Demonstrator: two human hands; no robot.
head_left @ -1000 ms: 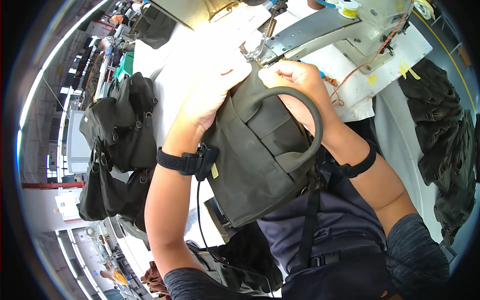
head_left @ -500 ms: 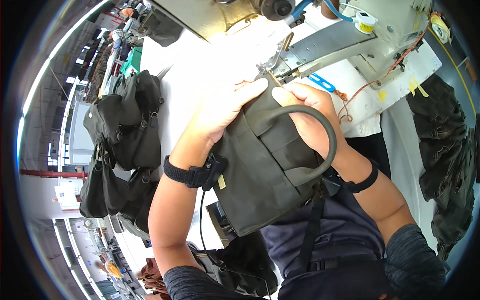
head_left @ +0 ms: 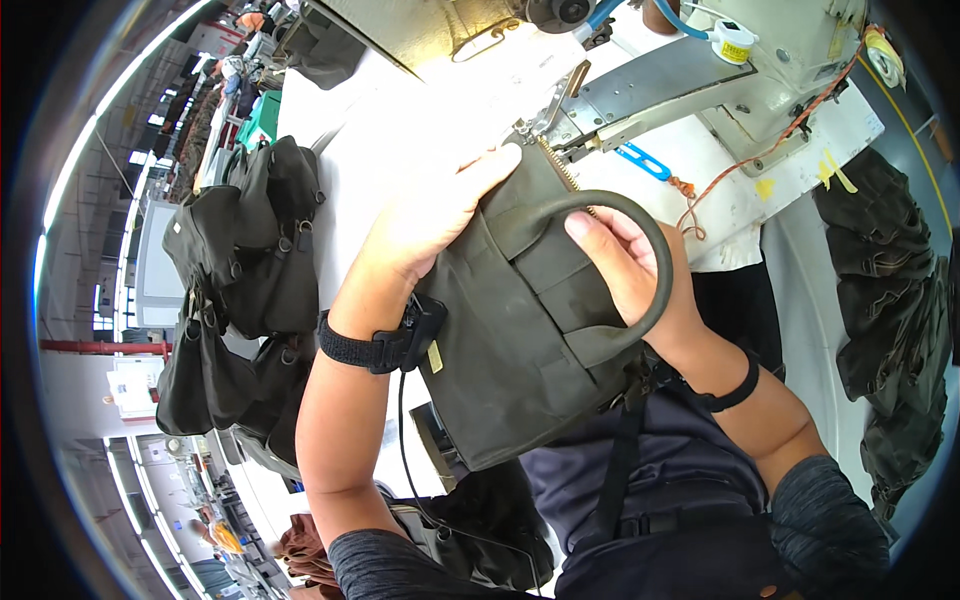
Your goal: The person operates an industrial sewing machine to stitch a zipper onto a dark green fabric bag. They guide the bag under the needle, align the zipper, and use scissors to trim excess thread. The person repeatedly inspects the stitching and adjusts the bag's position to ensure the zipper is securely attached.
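A dark olive handbag (head_left: pixel 500 370) lies tilted in front of me, its far end up at the presser foot (head_left: pixel 528 130) of a sewing machine (head_left: pixel 655 100). My left hand (head_left: pixel 440 215) grips the bag's far left edge, thumb on top and fingers hidden beneath or lost in glare. My right hand (head_left: pixel 640 275) is closed on the right edge by the zipper, its thumb on top, seen partly through the loop of the bag's handle (head_left: pixel 665 265). Gold zipper teeth (head_left: pixel 558 165) run from the presser foot toward my right fingers.
Finished-looking dark bags (head_left: pixel 245 240) are piled at the left. More dark bags (head_left: pixel 885 310) hang or lie at the far right. Blue thread snips (head_left: pixel 642 160) with an orange cord rest beside the machine. A dark bag (head_left: pixel 480 530) sits low by my left elbow.
My right hand has slid along the zipper edge toward me, away from the presser foot, baring more gold teeth. My left hand and the bag have shifted slightly left.
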